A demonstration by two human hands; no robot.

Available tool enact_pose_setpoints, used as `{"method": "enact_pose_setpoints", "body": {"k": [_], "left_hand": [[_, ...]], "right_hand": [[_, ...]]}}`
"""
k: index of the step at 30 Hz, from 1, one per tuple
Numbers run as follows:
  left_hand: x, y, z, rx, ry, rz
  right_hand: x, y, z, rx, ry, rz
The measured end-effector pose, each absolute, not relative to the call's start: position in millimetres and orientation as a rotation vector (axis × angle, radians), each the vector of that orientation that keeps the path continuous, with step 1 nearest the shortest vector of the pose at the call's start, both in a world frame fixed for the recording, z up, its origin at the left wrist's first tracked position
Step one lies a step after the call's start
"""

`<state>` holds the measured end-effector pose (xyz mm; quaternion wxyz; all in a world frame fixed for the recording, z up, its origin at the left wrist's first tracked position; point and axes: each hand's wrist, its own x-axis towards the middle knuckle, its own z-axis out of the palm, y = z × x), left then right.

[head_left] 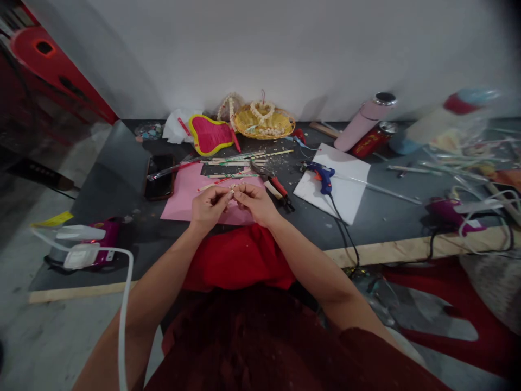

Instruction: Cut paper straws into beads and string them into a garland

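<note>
My left hand (208, 207) and my right hand (257, 203) meet over a pink sheet (183, 190), fingertips pinched together. Between them is a small whitish piece (233, 189), too small and partly covered for its kind to show. Just beyond the fingers lie thin patterned sticks (232, 162), perhaps paper straws, among scattered pale bits. Pliers with red and black handles (277, 185) rest right of my right hand. A red cloth (240, 258) is below my wrists.
A phone (159, 176) lies left. Behind are a yellow-rimmed pink tray (210, 134) and a wicker basket (264, 120) with a heart-shaped string of pale pieces. A blue glue gun (321, 175) sits on white board (354, 163), its cord hanging over the edge. A pink bottle (364, 122) and red can (373, 140) stand right.
</note>
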<state>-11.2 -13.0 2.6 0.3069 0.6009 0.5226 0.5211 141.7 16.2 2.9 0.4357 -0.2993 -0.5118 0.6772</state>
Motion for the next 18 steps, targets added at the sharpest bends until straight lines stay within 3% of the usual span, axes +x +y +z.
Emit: {"method": "enact_pose_setpoints", "body": {"k": [18], "left_hand": [[-14.2,-13.5,4.9,1.601,1.304,1.347]], "right_hand": [[144.7,18.2,-0.2,-0.727,-1.16,1.834]]}}
